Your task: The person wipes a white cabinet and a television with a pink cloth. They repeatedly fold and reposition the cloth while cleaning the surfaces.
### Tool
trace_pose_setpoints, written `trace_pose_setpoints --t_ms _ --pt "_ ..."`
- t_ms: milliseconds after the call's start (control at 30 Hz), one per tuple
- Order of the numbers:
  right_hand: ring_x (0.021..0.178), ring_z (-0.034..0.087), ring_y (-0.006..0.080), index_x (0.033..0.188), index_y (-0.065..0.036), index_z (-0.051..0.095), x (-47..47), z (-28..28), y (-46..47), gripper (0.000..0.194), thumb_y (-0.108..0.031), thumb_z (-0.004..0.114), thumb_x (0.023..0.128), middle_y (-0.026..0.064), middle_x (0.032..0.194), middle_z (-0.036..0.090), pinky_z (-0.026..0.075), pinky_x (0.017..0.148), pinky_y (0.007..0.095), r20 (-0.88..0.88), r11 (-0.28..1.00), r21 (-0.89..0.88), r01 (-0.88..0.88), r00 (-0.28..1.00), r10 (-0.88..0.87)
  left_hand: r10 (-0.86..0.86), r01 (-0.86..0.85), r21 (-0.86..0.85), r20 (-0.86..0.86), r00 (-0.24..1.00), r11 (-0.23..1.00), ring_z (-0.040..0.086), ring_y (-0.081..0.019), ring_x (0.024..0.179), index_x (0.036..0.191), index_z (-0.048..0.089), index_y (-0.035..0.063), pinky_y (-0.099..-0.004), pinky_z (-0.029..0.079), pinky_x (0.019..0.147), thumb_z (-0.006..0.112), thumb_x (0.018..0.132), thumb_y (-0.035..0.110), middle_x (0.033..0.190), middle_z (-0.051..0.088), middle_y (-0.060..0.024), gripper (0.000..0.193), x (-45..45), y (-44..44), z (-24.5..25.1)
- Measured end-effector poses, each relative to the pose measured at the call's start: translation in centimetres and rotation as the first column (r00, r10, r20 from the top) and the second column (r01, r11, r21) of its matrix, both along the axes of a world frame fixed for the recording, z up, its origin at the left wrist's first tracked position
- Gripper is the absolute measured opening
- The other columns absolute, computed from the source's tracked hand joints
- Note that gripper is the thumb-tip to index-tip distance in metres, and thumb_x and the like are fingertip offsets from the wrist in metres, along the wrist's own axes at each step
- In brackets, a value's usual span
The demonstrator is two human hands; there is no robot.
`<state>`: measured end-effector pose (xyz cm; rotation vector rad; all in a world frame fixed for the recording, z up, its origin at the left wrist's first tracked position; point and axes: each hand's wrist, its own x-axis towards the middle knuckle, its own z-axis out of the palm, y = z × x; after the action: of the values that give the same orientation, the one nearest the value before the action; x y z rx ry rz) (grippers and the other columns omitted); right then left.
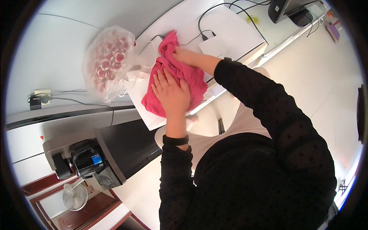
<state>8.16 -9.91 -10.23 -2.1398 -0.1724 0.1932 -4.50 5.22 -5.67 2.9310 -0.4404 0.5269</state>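
Note:
A bright pink cloth (197, 77) lies bunched and folded on a white desk (143, 110). My left hand (173, 93) rests palm down on its near left part, fingers a little apart. At the cloth's upper part, my right hand (184, 56) grips a fold, its fingers partly hidden in the fabric. Beside the cloth, to the left, stands a bouquet of red-and-white round pieces in clear wrap (110, 64), with a string of white beads (155, 53) near it.
A white flat box (214, 47) and black cables (204, 37) lie on the desk beyond my right hand. Further right is a monitor (279, 10). At lower left are a black-and-grey appliance (86, 161), a wall socket (43, 92) and a fan (75, 197).

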Motion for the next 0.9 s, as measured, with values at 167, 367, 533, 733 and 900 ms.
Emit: trace_pose_setpoints --t_ms 167,367,533,733,900 --pt "0.121 0.058 0.0472 0.136 0.007 0.047 -4.8 0.1 -1.0 0.061 -0.044 0.042 0.102 0.0351 0.130 0.058 0.044 0.104 0.0499 -0.098 0.977 0.212 0.018 0.995 0.003 -0.008 0.009 0.041 -0.025 1.000 0.999 0.034 -0.0438 0.148 0.150 0.044 -0.0028 -0.0589 0.024 0.121 0.057 0.091 0.042 0.157 0.040 -0.0264 0.076 0.1 0.3 -0.2" --pt "0.125 0.059 0.0377 0.140 0.001 0.052 -8.8 -0.4 -2.0 0.056 -0.040 0.041 0.104 0.0262 0.137 0.060 0.045 0.106 0.0438 -0.231 0.833 0.545 0.099 0.972 0.036 -0.065 0.064 -0.019 -0.065 0.996 0.998 0.032 -0.0409 0.150 0.152 0.043 0.0007 -0.0571 0.021 0.122 0.067 0.082 0.052 0.158 0.039 -0.0242 0.091 0.1 0.6 0.2" --pt "0.124 0.060 0.0296 0.144 -0.001 0.052 -11.0 0.7 -2.8 0.055 -0.038 0.044 0.104 0.0201 0.138 0.061 0.046 0.105 0.0395 -0.296 0.791 0.591 0.160 0.955 0.027 -0.154 0.154 -0.005 -0.073 0.985 0.988 0.034 -0.0408 0.149 0.155 0.040 0.0038 -0.0577 0.024 0.121 0.070 0.082 0.045 0.159 0.039 -0.0226 0.089 -0.8 0.7 0.8" --pt "0.120 0.062 0.0263 0.142 -0.006 0.057 -16.0 3.0 -4.5 0.048 -0.034 0.049 0.103 0.0174 0.134 0.064 0.048 0.102 0.0369 -0.328 0.769 0.605 0.206 0.945 0.004 -0.217 0.217 -0.010 -0.091 0.972 0.976 0.036 -0.0409 0.147 0.155 0.040 0.0061 -0.0563 0.027 0.120 0.075 0.078 0.036 0.159 0.040 -0.0207 0.090 -3.2 0.3 1.5" --pt "0.113 0.064 0.0225 0.138 -0.010 0.060 -18.3 3.0 -6.3 0.043 -0.029 0.051 0.101 0.0124 0.129 0.067 0.051 0.096 0.0352 -0.391 0.868 0.462 0.180 0.920 0.018 -0.232 0.233 0.000 -0.092 0.968 0.972 0.039 -0.0396 0.145 0.154 0.042 0.0065 -0.0541 0.030 0.118 0.079 0.073 0.027 0.158 0.042 -0.0192 0.091 -4.4 -0.3 1.9"
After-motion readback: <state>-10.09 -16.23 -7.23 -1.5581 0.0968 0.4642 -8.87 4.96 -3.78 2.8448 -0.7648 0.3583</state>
